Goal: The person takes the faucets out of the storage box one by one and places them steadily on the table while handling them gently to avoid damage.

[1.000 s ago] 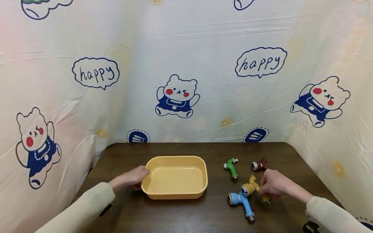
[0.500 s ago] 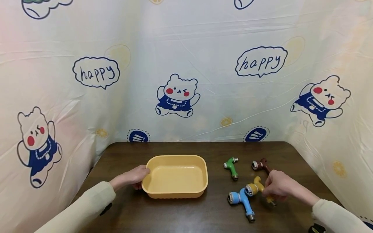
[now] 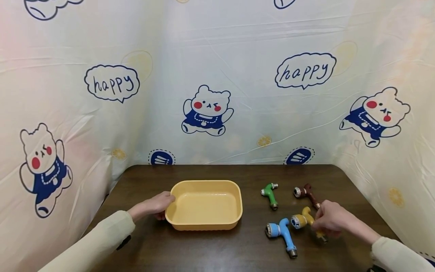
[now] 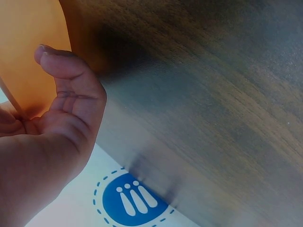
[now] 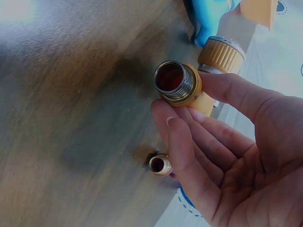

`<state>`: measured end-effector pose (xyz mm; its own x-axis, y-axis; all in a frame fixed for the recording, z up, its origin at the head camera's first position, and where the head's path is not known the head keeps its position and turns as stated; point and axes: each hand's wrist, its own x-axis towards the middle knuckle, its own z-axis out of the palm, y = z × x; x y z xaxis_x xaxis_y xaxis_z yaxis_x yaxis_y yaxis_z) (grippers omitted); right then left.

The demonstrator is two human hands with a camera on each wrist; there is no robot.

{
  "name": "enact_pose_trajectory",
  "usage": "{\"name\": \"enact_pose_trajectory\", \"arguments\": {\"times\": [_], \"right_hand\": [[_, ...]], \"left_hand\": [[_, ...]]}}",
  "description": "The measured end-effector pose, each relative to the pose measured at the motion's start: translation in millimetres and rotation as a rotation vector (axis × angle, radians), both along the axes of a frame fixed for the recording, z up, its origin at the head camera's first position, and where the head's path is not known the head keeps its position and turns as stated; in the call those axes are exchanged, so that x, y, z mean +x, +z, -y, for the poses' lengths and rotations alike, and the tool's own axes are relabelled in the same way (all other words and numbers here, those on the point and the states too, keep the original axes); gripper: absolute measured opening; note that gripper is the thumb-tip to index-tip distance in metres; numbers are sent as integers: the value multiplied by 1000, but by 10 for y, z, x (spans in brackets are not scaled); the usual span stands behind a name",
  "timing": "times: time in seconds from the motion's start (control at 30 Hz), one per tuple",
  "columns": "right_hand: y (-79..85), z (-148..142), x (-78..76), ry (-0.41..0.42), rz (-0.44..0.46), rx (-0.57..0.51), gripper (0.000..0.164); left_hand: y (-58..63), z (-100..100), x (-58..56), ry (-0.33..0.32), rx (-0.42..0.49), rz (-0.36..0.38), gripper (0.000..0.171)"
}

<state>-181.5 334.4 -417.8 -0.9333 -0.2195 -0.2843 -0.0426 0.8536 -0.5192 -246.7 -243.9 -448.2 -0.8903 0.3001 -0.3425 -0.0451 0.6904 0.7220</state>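
My left hand (image 3: 157,205) grips the left rim of a shallow yellow plastic basin (image 3: 204,227); the left wrist view shows the thumb (image 4: 64,65) against the basin's wall. On the right, my right hand (image 3: 331,218) pinches a yellow tap (image 3: 307,218) by its pipe end. Its threaded metal end (image 5: 176,81) shows between thumb and fingers in the right wrist view. Just left of the yellow tap lies a blue tap (image 3: 285,234). A dark red tap (image 3: 307,193) lies behind it, its pipe end close to my right hand. A green tap (image 3: 270,195) lies farther left.
The brown wooden table (image 3: 190,251) carries the basin and the taps. Around its back and sides hangs a pale curtain (image 3: 251,113) printed with bears and the word happy.
My right hand has drawn the yellow tap to the right, away from the blue tap, and more of the dark red tap shows. The left hand and basin stay put.
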Motion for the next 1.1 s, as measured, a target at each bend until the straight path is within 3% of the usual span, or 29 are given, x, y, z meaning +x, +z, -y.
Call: {"name": "enact_pose_trajectory", "arguments": {"times": [0.2, 0.4, 0.43, 0.53, 0.63, 0.67, 0.77, 0.87, 0.9, 1.03, 1.07, 1.1], "right_hand": [[-24, -71, 51, -41, 3, -3, 19], [-52, -146, 109, -35, -7, -18, 17], [-55, -158, 113, -38, -4, -22, 17], [-59, -189, 134, -43, 4, -25, 17], [-64, -214, 156, -63, 11, -24, 16], [-67, -220, 165, -71, 13, -21, 16], [-81, -239, 182, -95, 19, -19, 15], [-97, -260, 194, -115, 18, -18, 14], [-103, -266, 198, -121, 17, -17, 13], [-128, -290, 210, -153, 15, -7, 12], [-136, -300, 212, -156, 15, -7, 12], [-145, -309, 212, -164, 17, -6, 12]], "left_hand": [[-91, 54, -65, -5, 10, 20, 26], [-477, 254, -356, -59, 4, 28, 28], [-498, 269, -373, -69, 9, 22, 29], [-394, 204, -299, -31, 13, 28, 29], [-208, 106, -153, -12, 31, 21, 27], [-219, 114, -147, -37, 50, 12, 28], [-104, 60, -55, -45, 55, 7, 26], [-13, 3, 12, -24, 40, 10, 26], [64, -45, 59, 13, 17, 18, 25], [74, -80, 76, 51, -24, 7, 25], [28, -59, 43, 49, -27, 6, 25], [-109, 14, -56, 42, -12, 21, 26]]}}
